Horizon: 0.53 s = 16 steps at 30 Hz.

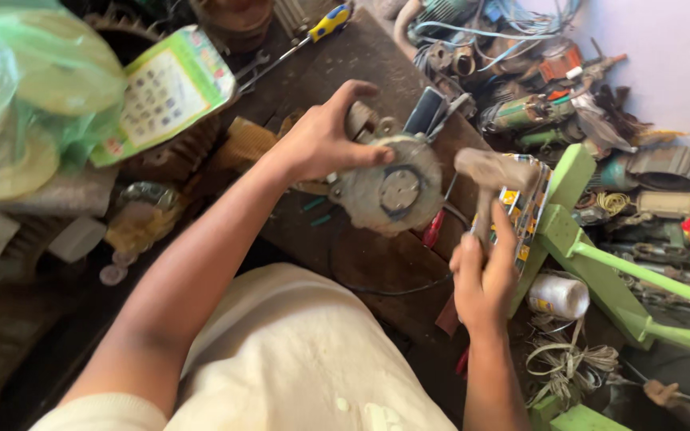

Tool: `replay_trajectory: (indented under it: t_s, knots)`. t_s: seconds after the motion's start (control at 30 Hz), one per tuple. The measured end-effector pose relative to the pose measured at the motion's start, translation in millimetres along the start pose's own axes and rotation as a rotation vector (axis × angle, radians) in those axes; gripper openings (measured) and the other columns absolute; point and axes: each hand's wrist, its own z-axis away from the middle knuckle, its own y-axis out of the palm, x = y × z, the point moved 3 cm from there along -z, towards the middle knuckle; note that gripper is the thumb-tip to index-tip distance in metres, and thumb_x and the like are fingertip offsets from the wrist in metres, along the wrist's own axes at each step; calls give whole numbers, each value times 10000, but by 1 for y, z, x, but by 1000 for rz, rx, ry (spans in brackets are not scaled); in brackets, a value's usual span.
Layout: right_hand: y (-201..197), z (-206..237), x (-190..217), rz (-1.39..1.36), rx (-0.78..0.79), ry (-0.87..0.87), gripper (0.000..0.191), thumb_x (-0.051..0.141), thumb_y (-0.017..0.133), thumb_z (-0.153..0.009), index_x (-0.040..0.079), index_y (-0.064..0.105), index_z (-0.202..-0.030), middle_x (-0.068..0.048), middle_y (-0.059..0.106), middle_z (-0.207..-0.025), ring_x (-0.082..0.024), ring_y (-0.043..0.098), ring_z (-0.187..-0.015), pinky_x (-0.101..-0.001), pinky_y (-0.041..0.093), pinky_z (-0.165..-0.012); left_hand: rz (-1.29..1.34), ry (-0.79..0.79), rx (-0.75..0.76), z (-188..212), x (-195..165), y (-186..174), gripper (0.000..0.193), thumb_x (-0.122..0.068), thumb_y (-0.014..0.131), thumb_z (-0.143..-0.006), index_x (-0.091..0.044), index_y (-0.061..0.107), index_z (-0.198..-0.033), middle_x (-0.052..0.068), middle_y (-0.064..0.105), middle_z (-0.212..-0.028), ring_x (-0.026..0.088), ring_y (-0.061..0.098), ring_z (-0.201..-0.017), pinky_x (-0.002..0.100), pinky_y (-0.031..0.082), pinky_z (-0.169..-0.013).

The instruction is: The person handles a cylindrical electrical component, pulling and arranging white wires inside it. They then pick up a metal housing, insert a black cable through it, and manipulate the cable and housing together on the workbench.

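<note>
- Head view, landmark: round grey motor housing [389,187], dusty, disc-shaped with a flat hub at centre, held on edge above the dark wooden workbench [377,72].
- Left hand [325,140]: clamped on the housing's upper left rim, thumb laid across the face, fingers curled behind; closed firmly, steadying the part.
- Right hand [482,275]: below and right of the housing, fist wrapped tight round the handle of a hammer [495,172]; hammer head raised just right of the housing, near but not touching.
- Step in hand, judged: striking or tapping the housing while braced. Next blow calls for a square aim at the rim, well off the left thumb, and an unmoving brace.
- Red-handled tool [434,230]: on the bench just below the housing.
- Yellow-and-blue screwdriver [321,30]: well above the housing, at the bench's far end.
- Green metal frame [576,231]: right of the housing, beyond the hammer.
- White spool [559,297]: lower right of the housing, beside the frame.
- Green plastic bag [37,76]: far left of the housing.
</note>
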Motion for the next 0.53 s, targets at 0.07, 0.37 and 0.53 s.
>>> replay_trajectory:
  t_s: [0.07, 0.37, 0.53]
  knots:
    - [-7, 18, 15, -3, 7, -100, 502, 94, 506, -1060, -17, 388, -1535, -32, 617, -811, -107, 543, -652, -261, 476, -616, -1, 24, -17, -4, 1, -2, 1011, -583, 860, -694, -89, 438, -1468, 196, 743, -1148, 323, 725, -1106, 421, 551, -957]
    - [42, 28, 19, 497, 220, -530, 389, 88, 688, -985, -2, 623, -1358, -155, 731, -928, -363, 702, -771, -424, 558, -631, -7, 67, -25, -8, 10, 2, 1018, -625, 874, -687, -80, 460, -1440, 212, 721, -1184, 329, 718, -1110, 424, 553, -943]
    - [24, 50, 5, 422, 86, -574, 518, 140, 708, -931, 168, 583, -1433, -158, 738, -1079, -334, 765, -951, -407, 629, -809, 11, 105, -38, -15, 20, 4, 1017, -648, 872, -701, -84, 464, -1442, 216, 726, -1213, 337, 707, -1170, 426, 542, -998]
